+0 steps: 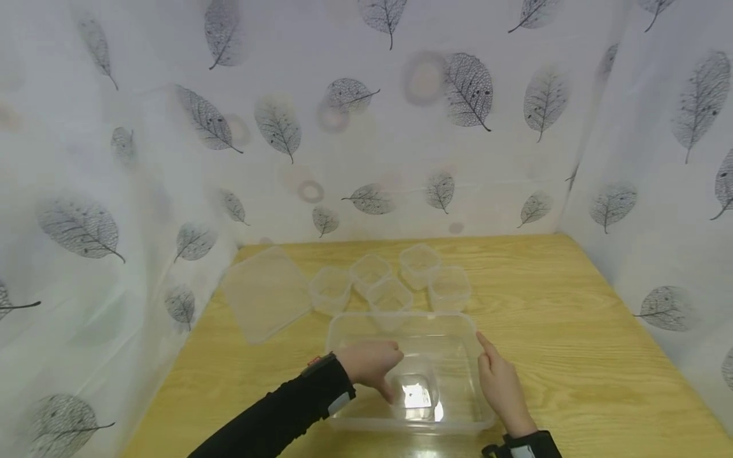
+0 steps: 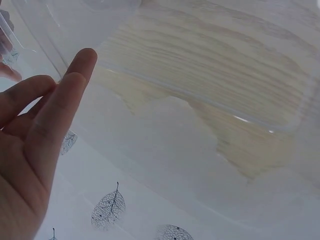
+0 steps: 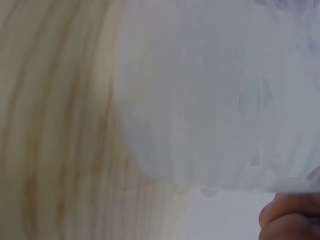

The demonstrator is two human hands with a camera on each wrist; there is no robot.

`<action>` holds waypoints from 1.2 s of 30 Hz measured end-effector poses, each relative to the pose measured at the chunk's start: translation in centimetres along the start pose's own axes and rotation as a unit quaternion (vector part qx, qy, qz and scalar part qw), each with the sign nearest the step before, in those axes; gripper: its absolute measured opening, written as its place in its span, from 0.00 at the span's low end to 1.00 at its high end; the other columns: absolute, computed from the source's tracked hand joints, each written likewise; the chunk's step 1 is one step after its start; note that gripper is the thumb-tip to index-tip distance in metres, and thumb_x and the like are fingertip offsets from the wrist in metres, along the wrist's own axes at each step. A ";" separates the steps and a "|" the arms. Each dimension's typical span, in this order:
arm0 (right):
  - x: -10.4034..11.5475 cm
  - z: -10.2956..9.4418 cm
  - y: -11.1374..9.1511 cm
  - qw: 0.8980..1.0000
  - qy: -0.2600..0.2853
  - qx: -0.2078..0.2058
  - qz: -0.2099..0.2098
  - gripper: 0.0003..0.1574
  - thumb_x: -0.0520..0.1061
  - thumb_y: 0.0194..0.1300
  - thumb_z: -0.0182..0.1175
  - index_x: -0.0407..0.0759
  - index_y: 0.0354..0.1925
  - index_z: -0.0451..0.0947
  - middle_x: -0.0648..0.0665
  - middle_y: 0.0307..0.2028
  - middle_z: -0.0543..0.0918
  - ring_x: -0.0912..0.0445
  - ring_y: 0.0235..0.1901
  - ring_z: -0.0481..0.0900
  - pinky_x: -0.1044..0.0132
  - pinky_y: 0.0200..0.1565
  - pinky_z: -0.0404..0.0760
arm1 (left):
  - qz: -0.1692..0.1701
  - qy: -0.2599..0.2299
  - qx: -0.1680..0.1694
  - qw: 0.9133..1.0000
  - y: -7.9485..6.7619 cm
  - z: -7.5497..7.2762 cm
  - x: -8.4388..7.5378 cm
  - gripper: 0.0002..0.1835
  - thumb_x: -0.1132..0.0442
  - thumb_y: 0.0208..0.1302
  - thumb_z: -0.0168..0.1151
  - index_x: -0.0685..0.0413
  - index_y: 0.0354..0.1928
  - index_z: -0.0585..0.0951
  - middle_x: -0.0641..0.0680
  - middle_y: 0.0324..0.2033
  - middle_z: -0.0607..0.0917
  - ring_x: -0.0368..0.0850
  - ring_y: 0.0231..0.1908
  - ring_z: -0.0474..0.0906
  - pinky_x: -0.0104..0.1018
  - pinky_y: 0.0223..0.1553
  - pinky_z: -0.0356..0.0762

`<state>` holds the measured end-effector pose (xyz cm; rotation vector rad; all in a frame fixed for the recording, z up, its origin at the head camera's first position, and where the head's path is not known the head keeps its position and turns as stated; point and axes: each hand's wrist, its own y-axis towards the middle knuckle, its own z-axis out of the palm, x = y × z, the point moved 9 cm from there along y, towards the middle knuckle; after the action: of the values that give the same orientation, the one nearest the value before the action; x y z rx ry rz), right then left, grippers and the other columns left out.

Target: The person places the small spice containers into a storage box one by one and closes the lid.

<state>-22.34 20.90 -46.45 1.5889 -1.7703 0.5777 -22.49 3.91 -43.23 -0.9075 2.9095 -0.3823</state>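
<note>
Right hand (image 1: pixel 505 389) looks pinched on the right rim of the big clear tub (image 1: pixel 412 425) on the bench (image 1: pixel 572 331); I'd brace lightly there. Left hand (image 1: pixel 369 366), seemingly empty, thumb and fingers spread, is beside a small box (image 1: pixel 426 388) inside, so nudge gently; five similar boxes (image 1: pixel 390 300) sit behind.

"What is sitting before you on the bench (image 1: pixel 572 331)?"

"The big tub (image 1: pixel 458 369) is sitting there; your left hand (image 1: pixel 371 366) is hanging over its left half, and your right hand (image 1: pixel 502 388) is holding its right wall."

"And inside it?"

"One small tub (image 1: pixel 424 410) is standing just right of your left hand."

"Behind?"

"Five small tubs (image 1: pixel 389 294) are standing behind the big one, the lid (image 1: pixel 266 296) is lying to their left, and a curtain (image 1: pixel 401 146) is hanging behind your bench."
</note>
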 end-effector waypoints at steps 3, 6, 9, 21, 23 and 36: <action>-0.1 0.0 0.0 1.000 0.005 -0.014 -0.006 0.24 0.41 0.58 0.32 0.41 0.54 0.56 0.52 0.04 0.55 0.63 0.03 0.48 0.70 0.03 0.55 | 0.002 -0.016 0.004 1.000 0.3 -0.1 -0.3 0.29 0.40 0.27 0.60 0.54 0.30 0.72 0.43 0.21 0.67 0.34 0.19 0.61 0.24 0.19 0.62; -0.1 -0.1 0.0 1.000 0.006 -0.025 -0.007 0.24 0.41 0.58 0.34 0.41 0.54 0.56 0.53 0.03 0.55 0.64 0.03 0.48 0.66 0.03 0.58 | 0.009 -0.019 0.001 1.000 0.7 -0.2 -0.7 0.29 0.40 0.27 0.60 0.54 0.31 0.72 0.43 0.22 0.67 0.33 0.19 0.61 0.24 0.20 0.62; -0.1 -0.1 0.1 1.000 0.005 -0.024 -0.006 0.24 0.40 0.58 0.34 0.41 0.54 0.56 0.53 0.04 0.55 0.64 0.03 0.48 0.67 0.03 0.57 | 0.017 -0.018 -0.003 1.000 1.2 -0.3 -1.1 0.29 0.40 0.27 0.59 0.54 0.30 0.72 0.43 0.22 0.67 0.33 0.19 0.61 0.23 0.20 0.62; 0.1 0.0 0.0 1.000 -0.001 -0.012 -0.005 0.24 0.42 0.59 0.31 0.42 0.54 0.56 0.53 0.04 0.55 0.64 0.03 0.48 0.74 0.04 0.53 | 0.036 -0.009 -0.013 0.999 2.5 -0.4 -2.8 0.30 0.39 0.27 0.59 0.54 0.31 0.72 0.44 0.24 0.67 0.32 0.21 0.62 0.21 0.22 0.62; 0.2 0.1 0.0 1.000 -0.002 -0.011 -0.006 0.24 0.42 0.59 0.31 0.42 0.54 0.56 0.53 0.04 0.55 0.64 0.04 0.48 0.73 0.04 0.53 | 0.043 -0.012 -0.019 0.999 2.7 -0.4 -3.2 0.30 0.39 0.27 0.59 0.54 0.32 0.71 0.44 0.25 0.67 0.32 0.21 0.62 0.20 0.22 0.62; -0.1 0.3 0.0 1.000 -0.008 -0.004 0.018 0.24 0.42 0.59 0.31 0.44 0.54 0.56 0.52 0.06 0.56 0.62 0.05 0.51 0.71 0.06 0.56 | 0.049 -0.014 -0.028 0.998 4.0 -0.4 -4.6 0.36 0.36 0.26 0.56 0.53 0.38 0.71 0.45 0.31 0.70 0.32 0.26 0.67 0.19 0.27 0.65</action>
<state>-22.37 20.77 -46.71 1.5629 -1.8152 0.5754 -20.97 9.77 -43.90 -0.7670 2.9371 -0.2806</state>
